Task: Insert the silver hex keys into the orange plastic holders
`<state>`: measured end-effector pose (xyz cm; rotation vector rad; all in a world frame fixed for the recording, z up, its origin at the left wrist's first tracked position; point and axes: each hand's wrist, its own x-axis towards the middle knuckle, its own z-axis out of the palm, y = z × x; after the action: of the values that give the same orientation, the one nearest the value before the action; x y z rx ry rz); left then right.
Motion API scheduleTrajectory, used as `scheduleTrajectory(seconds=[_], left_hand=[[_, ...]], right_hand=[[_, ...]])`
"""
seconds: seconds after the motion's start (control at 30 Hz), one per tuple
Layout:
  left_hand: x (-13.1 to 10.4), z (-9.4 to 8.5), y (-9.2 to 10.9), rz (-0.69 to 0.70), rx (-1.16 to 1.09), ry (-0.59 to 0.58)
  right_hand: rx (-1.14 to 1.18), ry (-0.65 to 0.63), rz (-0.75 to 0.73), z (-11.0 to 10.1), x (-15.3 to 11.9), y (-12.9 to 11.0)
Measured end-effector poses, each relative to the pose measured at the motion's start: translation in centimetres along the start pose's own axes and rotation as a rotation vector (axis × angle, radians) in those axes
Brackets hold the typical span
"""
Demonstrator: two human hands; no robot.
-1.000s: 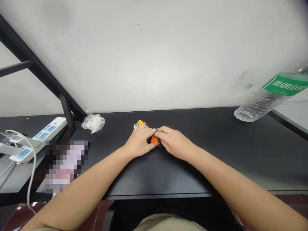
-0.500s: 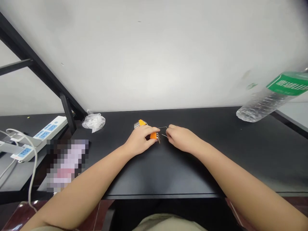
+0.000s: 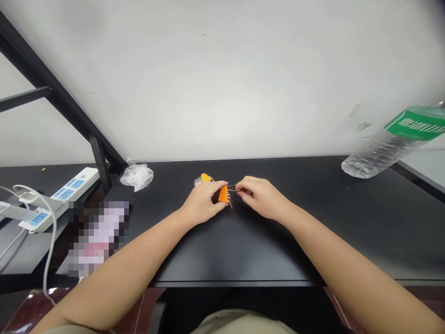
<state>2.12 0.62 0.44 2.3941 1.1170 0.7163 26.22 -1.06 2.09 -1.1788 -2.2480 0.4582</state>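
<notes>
My left hand (image 3: 204, 202) is closed round an orange holder (image 3: 223, 194) that carries several thin metal keys. Their bent ends stick out at its right side, and straight ends show by the yellow-orange part (image 3: 206, 177) beyond my fingers. Just right of the holder, my right hand (image 3: 260, 195) pinches a thin metal key (image 3: 232, 185), whose tip points left and reaches the holder's edge. Its far end is hidden in my fingers. Both hands are over the black table (image 3: 239, 250).
Crumpled clear plastic (image 3: 136, 176) lies at the back left. A clear bottle with a green label (image 3: 415, 123) leans at the right. White power strips (image 3: 66, 194) with cables and a pixelated flat object (image 3: 99, 236) are at the left, beside a black frame (image 3: 99, 160).
My right hand has moved slightly left, bringing the key against the holder. The lower metal end near my right fingers now also meets the holder's side. My left hand has hardly moved.
</notes>
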Motion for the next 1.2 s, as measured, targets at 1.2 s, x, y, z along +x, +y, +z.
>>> scheduleTrajectory(seconds=[1.2], left_hand=[[0.1, -0.4, 0.7, 0.106, 0.012, -0.007]], right_hand=[[0.463, -0.048, 0.140, 0.9, 0.3, 0.7]])
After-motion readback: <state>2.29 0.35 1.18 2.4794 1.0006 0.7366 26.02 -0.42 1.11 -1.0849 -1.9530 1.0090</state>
